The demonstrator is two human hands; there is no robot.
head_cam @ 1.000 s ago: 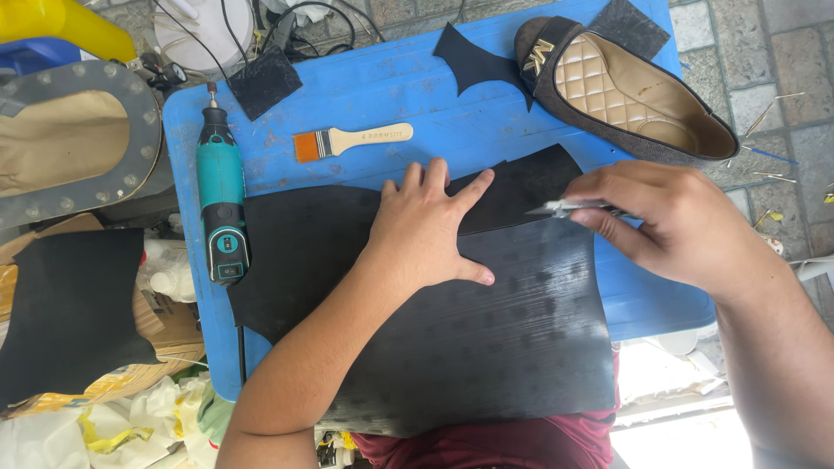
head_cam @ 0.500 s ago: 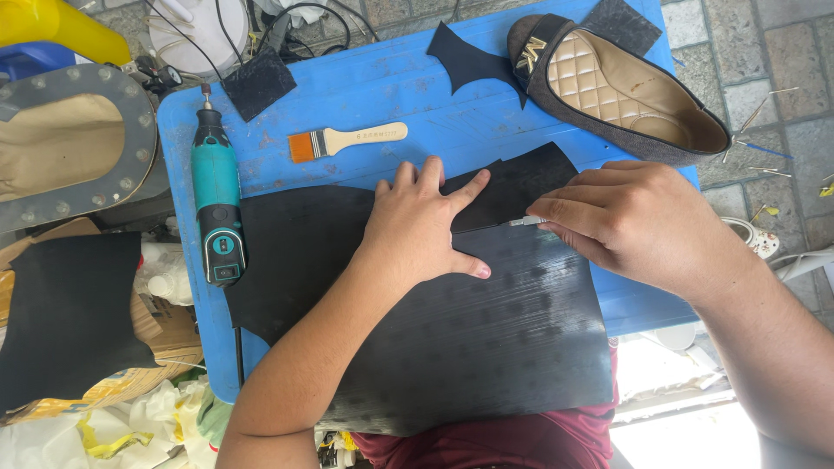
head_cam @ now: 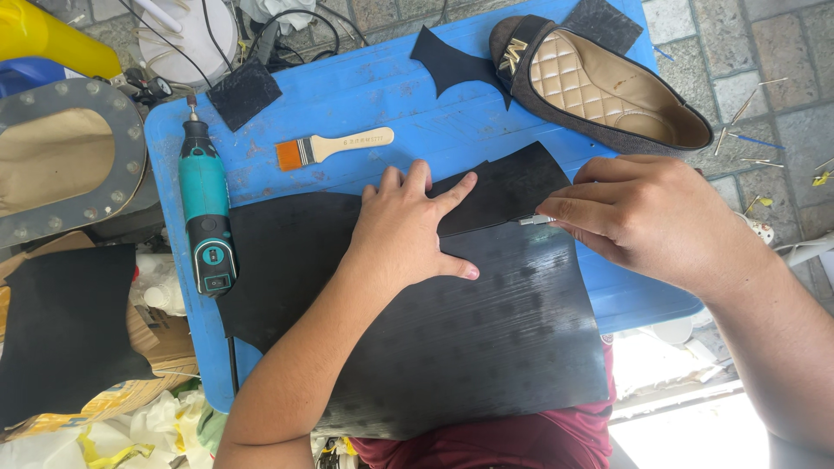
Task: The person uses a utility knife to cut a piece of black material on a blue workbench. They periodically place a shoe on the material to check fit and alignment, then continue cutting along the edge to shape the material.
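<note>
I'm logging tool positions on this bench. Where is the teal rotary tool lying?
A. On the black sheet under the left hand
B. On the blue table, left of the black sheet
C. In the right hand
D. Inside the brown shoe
B: the teal rotary tool lies on the blue table, left of the black sheet.

1. The left hand (head_cam: 408,230) lies flat, palm down, fingers stretched forward and slightly spread, thumb pointing to the right.
2. The left forearm runs from the bottom edge up and to the right, bare, wrist straight.
3. The right hand (head_cam: 647,217) is curled, knuckles up, fingertips pinched together at its left end around a small metal tip.
4. The right forearm comes in from the lower right corner, bare, angled up and to the left.
5. The two hands sit near each other, not touching.
</note>
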